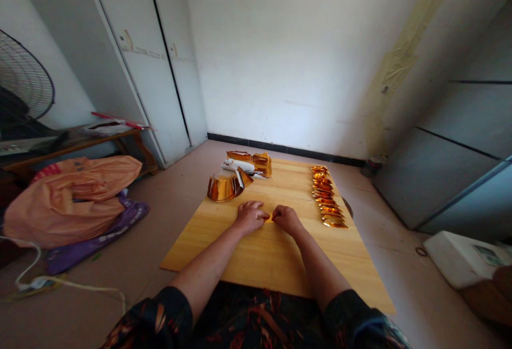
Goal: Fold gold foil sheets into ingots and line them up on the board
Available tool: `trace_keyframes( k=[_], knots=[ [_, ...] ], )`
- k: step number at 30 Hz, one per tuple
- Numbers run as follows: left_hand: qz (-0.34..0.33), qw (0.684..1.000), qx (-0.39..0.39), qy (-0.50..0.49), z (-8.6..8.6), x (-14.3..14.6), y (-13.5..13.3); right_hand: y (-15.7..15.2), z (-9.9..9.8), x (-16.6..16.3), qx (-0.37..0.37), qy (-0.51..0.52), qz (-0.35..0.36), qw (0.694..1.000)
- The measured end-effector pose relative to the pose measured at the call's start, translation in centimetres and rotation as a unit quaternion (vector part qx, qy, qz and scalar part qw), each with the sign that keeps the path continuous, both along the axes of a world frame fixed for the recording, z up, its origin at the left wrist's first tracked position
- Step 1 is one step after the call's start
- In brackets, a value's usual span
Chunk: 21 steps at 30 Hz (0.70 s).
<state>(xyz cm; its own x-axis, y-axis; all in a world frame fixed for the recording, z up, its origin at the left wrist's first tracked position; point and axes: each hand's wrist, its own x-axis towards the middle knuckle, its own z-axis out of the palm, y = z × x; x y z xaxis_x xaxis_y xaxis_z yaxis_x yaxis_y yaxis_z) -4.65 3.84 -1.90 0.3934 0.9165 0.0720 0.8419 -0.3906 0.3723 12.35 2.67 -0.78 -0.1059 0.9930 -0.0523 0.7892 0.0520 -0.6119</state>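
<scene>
Both hands rest close together on a low wooden table (248,263). My left hand (250,215) and my right hand (286,217) are closed, pinching a small piece of gold foil paper (271,217) between them; most of the piece is hidden by the fingers. A row of several folded gold foil pieces (327,196) lies to the right of my right hand. A curled stack of gold foil sheets (224,187) stands just beyond my left hand. More gold foil packs (256,161) lie at the table's far edge.
An orange plastic bag (72,194) on purple cloth lies on the floor to the left, beside a white cable (64,283). A fan (24,82) and a cluttered low bench (96,138) stand at far left. A white box (460,258) sits at right.
</scene>
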Motion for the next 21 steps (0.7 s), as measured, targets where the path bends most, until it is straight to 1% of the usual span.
trace_keyframes(
  k=[3, 6, 10, 12, 16, 21],
  knots=[
    [0.019, 1.0, 0.002, -0.017, 0.1, 0.4, -0.3, 0.2, 0.1, -0.1, -0.01, -0.04, 0.011, 0.999],
    [0.041, 0.999, 0.005, -0.029, 0.0, 0.7, -0.5, 0.4, 0.1, -0.1, -0.008, -0.07, 0.001, 0.998],
    [0.05, 0.998, 0.004, -0.025, 0.0, 0.8, -0.4, 0.3, 0.2, -0.2, -0.014, -0.077, -0.004, 0.997],
    [0.038, 0.999, -0.002, -0.015, 0.0, 0.5, -0.2, 0.3, 0.5, -0.2, -0.018, -0.072, 0.0, 0.997],
    [-0.008, 0.999, -0.03, 0.009, 0.2, -0.3, 0.2, 0.1, 0.9, 0.1, -0.03, -0.061, -0.006, 0.998],
    [-0.047, 0.997, -0.051, 0.037, 0.5, -1.5, 0.6, 0.3, 0.6, 0.3, -0.031, -0.065, -0.02, 0.997]
  ],
)
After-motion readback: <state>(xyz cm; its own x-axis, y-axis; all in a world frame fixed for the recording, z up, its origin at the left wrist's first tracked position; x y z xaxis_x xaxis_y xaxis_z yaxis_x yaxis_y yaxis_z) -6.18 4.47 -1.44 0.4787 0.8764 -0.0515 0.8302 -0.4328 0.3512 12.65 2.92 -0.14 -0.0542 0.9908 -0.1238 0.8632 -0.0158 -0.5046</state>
